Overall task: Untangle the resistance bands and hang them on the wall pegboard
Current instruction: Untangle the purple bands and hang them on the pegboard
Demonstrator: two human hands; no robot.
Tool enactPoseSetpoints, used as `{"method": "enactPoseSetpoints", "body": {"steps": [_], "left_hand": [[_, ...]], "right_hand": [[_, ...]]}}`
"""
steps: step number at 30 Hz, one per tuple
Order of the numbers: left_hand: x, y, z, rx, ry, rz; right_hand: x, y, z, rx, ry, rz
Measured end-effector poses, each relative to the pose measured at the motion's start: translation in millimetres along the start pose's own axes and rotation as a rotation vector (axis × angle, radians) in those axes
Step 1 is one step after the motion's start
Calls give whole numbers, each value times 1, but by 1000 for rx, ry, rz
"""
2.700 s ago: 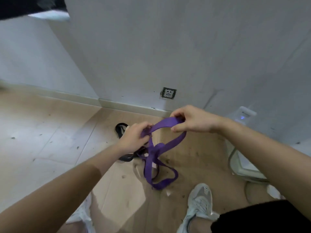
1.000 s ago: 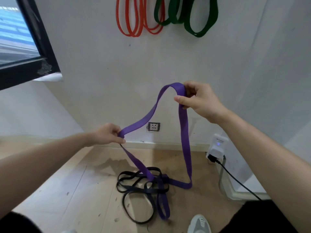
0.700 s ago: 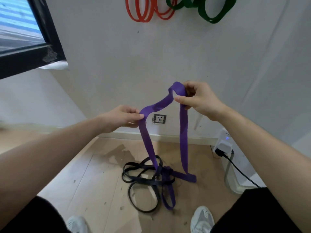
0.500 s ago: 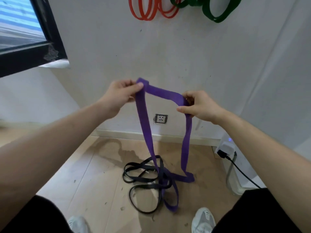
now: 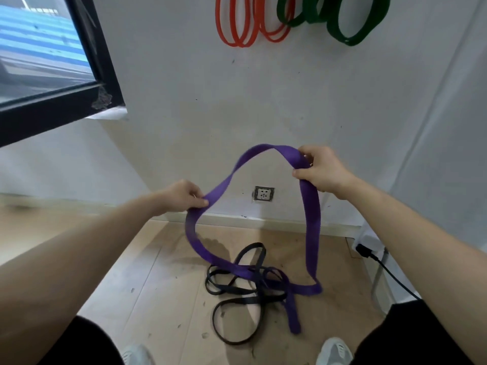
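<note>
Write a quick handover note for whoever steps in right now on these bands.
Left hand and right hand: both pinch the purple band, raised as a loop.
Its lower end is on the floor, still crossed with the black band.
Done: red bands and green bands hang on the wall.
Left: free purple, hang it, then black.

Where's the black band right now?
In the head view the black band lies on the wooden floor at lower centre, below the wall socket, with the purple band trailing across it.
</note>
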State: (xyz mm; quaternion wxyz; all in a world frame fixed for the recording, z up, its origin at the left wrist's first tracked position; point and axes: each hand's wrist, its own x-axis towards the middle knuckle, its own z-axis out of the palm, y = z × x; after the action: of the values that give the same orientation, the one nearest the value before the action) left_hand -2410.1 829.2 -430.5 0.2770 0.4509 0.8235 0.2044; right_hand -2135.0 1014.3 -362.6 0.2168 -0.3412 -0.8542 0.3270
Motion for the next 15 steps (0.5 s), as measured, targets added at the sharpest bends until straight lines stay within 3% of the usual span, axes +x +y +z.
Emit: {"method": "enactPoseSetpoints", "body": {"steps": [4,8,15], "left_hand": [[-4,3,0,-110,-197,-8],[-8,6,-11,-453,-120,51],[-7,13,-22,-627,51,133]], "right_hand": [[2,3,1,48,6,38],[3,9,-6,157,-19,100],[0,15,-10,217,-173,186]]}}
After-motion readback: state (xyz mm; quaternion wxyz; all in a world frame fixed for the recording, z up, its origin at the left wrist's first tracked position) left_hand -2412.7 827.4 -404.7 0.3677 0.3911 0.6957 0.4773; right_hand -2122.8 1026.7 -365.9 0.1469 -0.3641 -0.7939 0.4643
